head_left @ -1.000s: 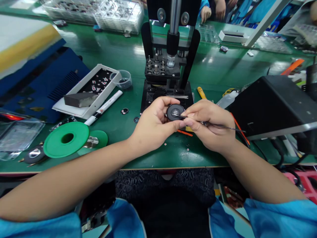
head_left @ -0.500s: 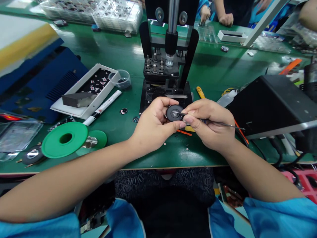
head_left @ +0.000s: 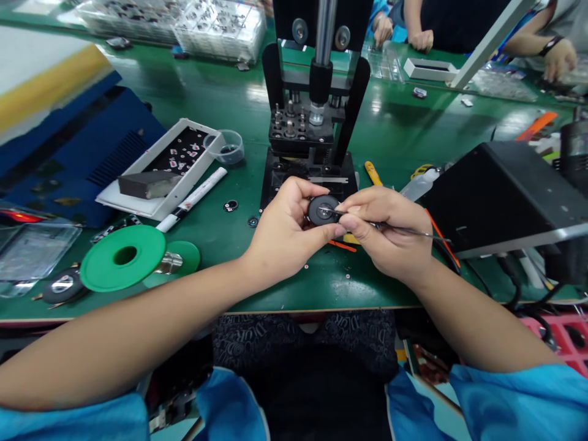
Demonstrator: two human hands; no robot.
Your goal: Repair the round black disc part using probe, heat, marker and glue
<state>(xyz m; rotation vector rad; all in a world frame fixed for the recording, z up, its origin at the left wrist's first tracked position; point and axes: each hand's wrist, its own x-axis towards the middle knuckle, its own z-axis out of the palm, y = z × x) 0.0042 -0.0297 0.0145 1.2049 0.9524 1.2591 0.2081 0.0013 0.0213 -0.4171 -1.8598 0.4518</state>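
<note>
Between the thumb and fingers of my left hand (head_left: pixel 285 236) is a small round black part (head_left: pixel 316 211) with a lighter centre. My right hand (head_left: pixel 390 229) pinches a thin dark pair of tweezers (head_left: pixel 408 231), whose tip lies over the centre of the round part. My right thumb meets my left thumb at the part's edge. Both hands are just in front of the base of a black hand press (head_left: pixel 301 119). Whether the tweezer tip grips anything is too small to tell.
Left are a green spool (head_left: pixel 123 258), a white marker (head_left: pixel 193 199), a white tray (head_left: pixel 160 205) of small pieces and a clear cup (head_left: pixel 229 148). A black box (head_left: pixel 500 190) stands right, near a yellow-handled tool (head_left: pixel 373 174). Across the bench, other people's hands (head_left: pixel 421 40) show.
Both hands hold nearly the same pose on the round part and the tweezers. The view has shifted slightly. At the far right, another person's hand with a wristband has come into view.
</note>
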